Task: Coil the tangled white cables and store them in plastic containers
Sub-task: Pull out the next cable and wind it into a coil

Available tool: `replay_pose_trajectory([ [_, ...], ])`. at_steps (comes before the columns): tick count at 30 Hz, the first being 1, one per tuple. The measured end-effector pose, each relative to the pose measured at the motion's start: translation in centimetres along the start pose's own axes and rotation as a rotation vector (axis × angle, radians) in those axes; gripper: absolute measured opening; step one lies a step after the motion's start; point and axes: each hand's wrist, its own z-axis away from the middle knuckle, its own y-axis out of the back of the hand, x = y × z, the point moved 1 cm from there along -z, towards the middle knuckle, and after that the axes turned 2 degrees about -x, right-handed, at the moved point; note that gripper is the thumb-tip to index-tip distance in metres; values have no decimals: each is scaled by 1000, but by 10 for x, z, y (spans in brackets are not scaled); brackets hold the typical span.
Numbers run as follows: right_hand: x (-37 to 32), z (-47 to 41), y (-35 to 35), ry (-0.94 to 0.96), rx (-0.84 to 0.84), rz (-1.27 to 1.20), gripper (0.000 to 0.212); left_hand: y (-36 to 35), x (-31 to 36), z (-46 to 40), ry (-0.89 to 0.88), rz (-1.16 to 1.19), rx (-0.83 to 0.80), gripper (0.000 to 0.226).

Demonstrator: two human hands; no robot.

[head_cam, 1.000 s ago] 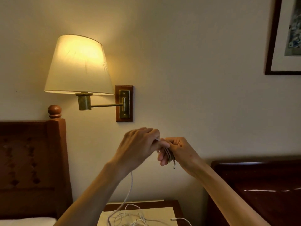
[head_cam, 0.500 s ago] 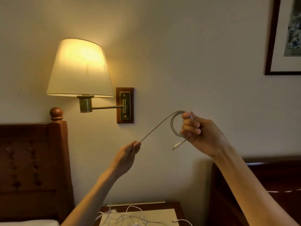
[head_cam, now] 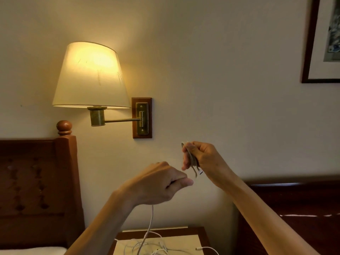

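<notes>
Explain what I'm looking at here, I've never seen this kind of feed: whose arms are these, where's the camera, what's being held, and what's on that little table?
There is no machine here: these are a person's two bare arms, seen from one wide-angle camera worn on their head, looking forward at a bedroom wall. The right hand grips a small coil of white cable, with a plug end dangling just below it. The left hand is closed around the same cable's free length, which hangs down to the nightstand. On the nightstand lies a loose tangle of white cables on a pale sheet. A lit wall lamp hangs above, with wooden headboards on both sides. No plastic containers are in view.
</notes>
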Motion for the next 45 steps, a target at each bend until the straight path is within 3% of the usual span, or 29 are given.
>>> replay_pose_trajectory([
  [5,3,9,-10,28,-25,194,33,21,-7,2,-103,-208,286,22],
  [10,-5,12,-11,23,-64,187,39,44,-32,-10,-65,-239,384,40],
  [13,-7,11,-12,-1,-109,147,42,47,-42,-20,-44,-150,405,30],
  [18,-10,9,-2,-177,-269,-177,39,26,-61,-22,41,92,471,36],
  [24,-15,7,14,-214,-216,-733,26,-22,-93,2,145,322,595,50],
  [28,-19,4,33,-167,-171,-828,24,-65,-121,31,276,301,645,40],
  [30,-19,3,33,-155,-124,-798,26,-83,-123,38,300,222,607,30],
  [33,-11,-3,25,-126,1,-655,31,-89,-90,32,260,66,272,24],
  [35,-1,-7,16,-66,71,-433,35,-82,-59,22,158,-68,111,28],
  [38,10,-6,2,16,109,-162,36,-55,-21,10,24,-158,134,35],
  [45,11,7,-9,63,72,81,33,-3,-8,9,-9,-392,384,26],
])
